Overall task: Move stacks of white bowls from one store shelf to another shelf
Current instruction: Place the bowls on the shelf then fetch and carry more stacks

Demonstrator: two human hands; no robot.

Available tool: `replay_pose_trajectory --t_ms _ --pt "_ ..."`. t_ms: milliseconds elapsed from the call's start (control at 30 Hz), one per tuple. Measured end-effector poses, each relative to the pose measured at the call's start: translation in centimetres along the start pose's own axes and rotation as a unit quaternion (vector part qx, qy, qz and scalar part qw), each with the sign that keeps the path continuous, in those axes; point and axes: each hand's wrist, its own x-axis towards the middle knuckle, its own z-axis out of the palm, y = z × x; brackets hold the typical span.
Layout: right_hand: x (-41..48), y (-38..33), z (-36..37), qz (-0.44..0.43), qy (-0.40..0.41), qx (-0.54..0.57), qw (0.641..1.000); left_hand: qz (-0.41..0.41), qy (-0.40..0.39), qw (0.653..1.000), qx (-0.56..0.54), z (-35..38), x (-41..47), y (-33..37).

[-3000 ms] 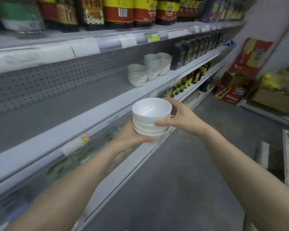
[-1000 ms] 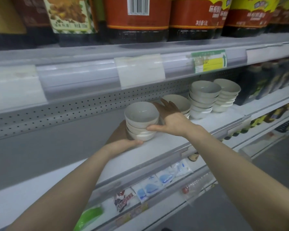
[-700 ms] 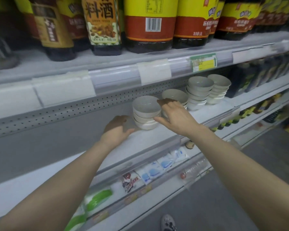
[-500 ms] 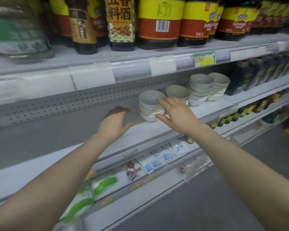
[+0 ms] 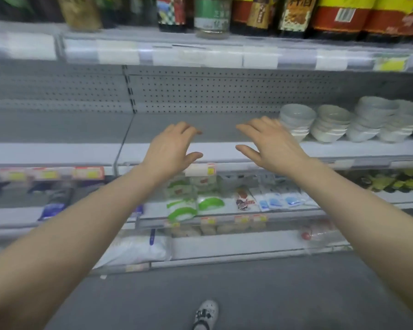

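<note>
Several stacks of white bowls stand in a row on the grey middle shelf at the right. The nearest stack is just right of my right hand; further right stand another stack and two taller stacks. My right hand hangs open, palm down, fingers spread, apart from the nearest stack. My left hand is open too, over the shelf's front edge, holding nothing.
Dark sauce bottles line the top shelf above a rail of price tags. White and green packets and blue sachets fill the lower shelves. The middle shelf left of the bowls is bare. My shoe is on the grey floor.
I set the carried stack down beside the other stacks and let go with both hands. My hands have drawn back and leftward, and the view has swung to the left.
</note>
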Motion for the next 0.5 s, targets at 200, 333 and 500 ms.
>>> replay_pose_trajectory --t_ms 200,333,500 --pt "3.1 -13.3 -1.8 -0.087 0.016 0.054 0.995 -0.086 0.035 0.994 0.06 -8.0 -12.4 -6.6" --pt "6.8 -22.7 -2.6 -0.148 0.03 0.067 0.986 -0.142 0.061 0.984 0.086 -12.9 -20.1 -12.5" --pt "13.9 -36.1 -2.8 -0.217 0.056 0.096 0.97 -0.199 0.086 0.968 0.126 -20.5 -29.5 -21.8"
